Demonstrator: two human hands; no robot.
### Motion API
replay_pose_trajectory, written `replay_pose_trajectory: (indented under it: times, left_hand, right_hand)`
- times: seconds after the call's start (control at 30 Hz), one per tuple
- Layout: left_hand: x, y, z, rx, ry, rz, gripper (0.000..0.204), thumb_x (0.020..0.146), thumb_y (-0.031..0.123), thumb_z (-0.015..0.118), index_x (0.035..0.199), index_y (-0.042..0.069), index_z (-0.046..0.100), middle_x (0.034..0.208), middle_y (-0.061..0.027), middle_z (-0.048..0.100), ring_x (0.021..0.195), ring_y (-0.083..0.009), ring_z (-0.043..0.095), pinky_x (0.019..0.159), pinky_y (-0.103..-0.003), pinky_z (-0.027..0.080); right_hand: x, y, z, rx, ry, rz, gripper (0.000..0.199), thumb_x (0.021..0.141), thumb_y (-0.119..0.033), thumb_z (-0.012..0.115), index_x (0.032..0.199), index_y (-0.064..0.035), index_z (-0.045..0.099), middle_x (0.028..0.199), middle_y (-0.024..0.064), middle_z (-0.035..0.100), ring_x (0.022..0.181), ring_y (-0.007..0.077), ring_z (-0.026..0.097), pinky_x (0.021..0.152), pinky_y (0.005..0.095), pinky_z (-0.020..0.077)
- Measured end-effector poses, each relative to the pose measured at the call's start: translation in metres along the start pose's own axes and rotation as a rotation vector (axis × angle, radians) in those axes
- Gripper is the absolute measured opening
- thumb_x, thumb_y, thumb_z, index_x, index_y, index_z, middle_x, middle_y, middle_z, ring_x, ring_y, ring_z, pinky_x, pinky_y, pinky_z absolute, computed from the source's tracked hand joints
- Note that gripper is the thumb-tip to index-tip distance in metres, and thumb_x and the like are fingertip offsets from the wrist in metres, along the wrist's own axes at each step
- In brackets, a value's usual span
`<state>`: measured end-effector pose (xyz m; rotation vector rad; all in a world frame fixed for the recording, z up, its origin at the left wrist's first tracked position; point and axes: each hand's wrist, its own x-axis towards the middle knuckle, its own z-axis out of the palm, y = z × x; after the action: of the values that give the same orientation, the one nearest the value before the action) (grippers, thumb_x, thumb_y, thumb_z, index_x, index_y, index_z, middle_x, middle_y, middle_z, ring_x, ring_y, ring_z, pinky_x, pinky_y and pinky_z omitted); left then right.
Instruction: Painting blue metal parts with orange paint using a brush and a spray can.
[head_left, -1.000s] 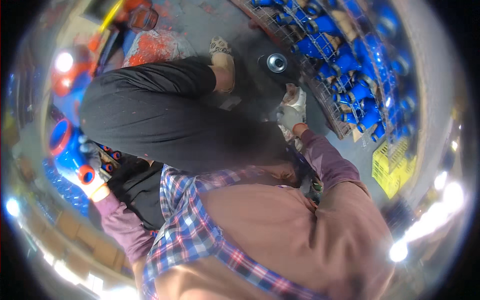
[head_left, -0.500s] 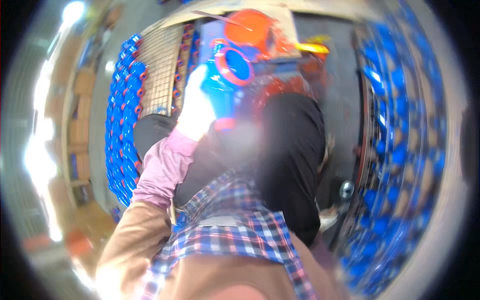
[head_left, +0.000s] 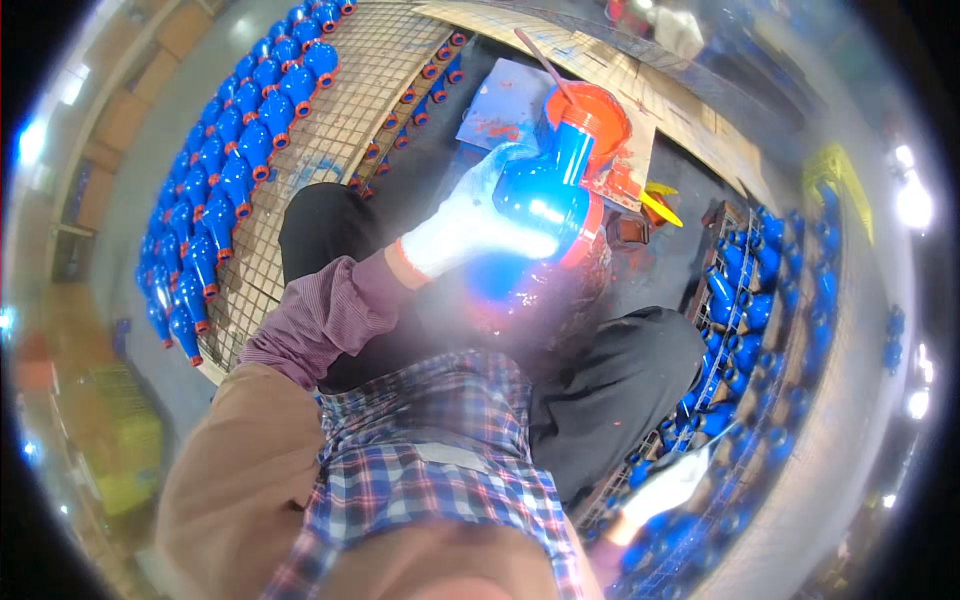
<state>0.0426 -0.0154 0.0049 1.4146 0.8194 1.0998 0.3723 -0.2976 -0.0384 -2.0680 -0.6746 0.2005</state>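
Observation:
My left hand (head_left: 465, 228), in a white glove, holds a glossy blue cast part (head_left: 545, 195) with a red-orange rim, lifted over my lap. Just beyond it stands an orange paint bowl (head_left: 592, 110) with a brush handle sticking out. My right hand (head_left: 665, 487), also in a white glove, reaches down at the lower right among blue parts on a wire rack (head_left: 745, 330). Blur hides whether its fingers grip anything. My dark trousers and plaid shirt fill the lower middle.
A wire mesh rack (head_left: 330, 110) at the left carries several rows of blue parts with red ends (head_left: 215, 190). A paint-stained blue sheet (head_left: 500, 100) and boards lie behind the bowl. A yellow crate (head_left: 120, 450) is at the far left.
The view has swung round a lot. My left hand and the blue part now sit lower and more to the middle, in front of the paint bowl. My right hand has come into view at the lower right.

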Motion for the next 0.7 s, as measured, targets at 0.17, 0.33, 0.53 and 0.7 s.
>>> replay_pose_trajectory:
  times: [0.17,0.33,0.53,0.7]
  left_hand:
    - [-0.010,0.001,-0.009,0.366,-0.032,0.280,0.092,0.057,0.022,0.095,0.134,0.005,0.048,0.130,-0.0092,0.052,0.120,-0.0226,0.054,0.102,-0.038,0.045]
    - [-0.022,0.003,-0.014,0.538,-0.014,0.408,0.094,0.056,0.030,0.094,0.134,0.004,0.049,0.129,-0.0154,0.054,0.119,-0.0289,0.056,0.102,-0.041,0.047]
    - [-0.037,0.000,-0.013,0.847,0.006,0.328,0.098,0.055,0.046,0.090,0.133,0.003,0.050,0.127,-0.0207,0.056,0.109,-0.0355,0.063,0.091,-0.043,0.053]
    - [-0.036,-0.003,-0.014,0.714,-0.097,0.068,0.097,0.055,0.047,0.090,0.132,0.003,0.051,0.122,-0.0189,0.058,0.101,-0.0344,0.066,0.086,-0.041,0.055]
  right_hand:
    - [0.016,-0.129,0.022,-0.170,-0.086,-0.681,0.036,0.100,-0.018,0.053,0.128,0.0030,0.059,0.108,0.0156,0.068,0.094,0.0236,0.064,0.085,0.0351,0.0504]
    - [0.009,-0.190,0.071,-0.152,-0.365,-1.124,0.034,0.084,-0.001,0.068,0.118,-0.0014,0.068,0.076,0.0114,0.064,0.060,0.0221,0.058,0.056,0.0333,0.0464]
    - [-0.001,-0.204,0.118,-0.252,-0.401,-1.322,0.054,0.076,0.003,0.071,0.128,-0.0101,0.064,0.069,0.0050,0.051,0.054,0.0222,0.050,0.051,0.0337,0.0403]
    - [-0.006,-0.201,0.127,-0.537,-0.364,-1.313,0.051,0.077,-0.003,0.070,0.127,-0.0127,0.064,0.072,0.0059,0.052,0.054,0.0220,0.052,0.050,0.0346,0.0408]
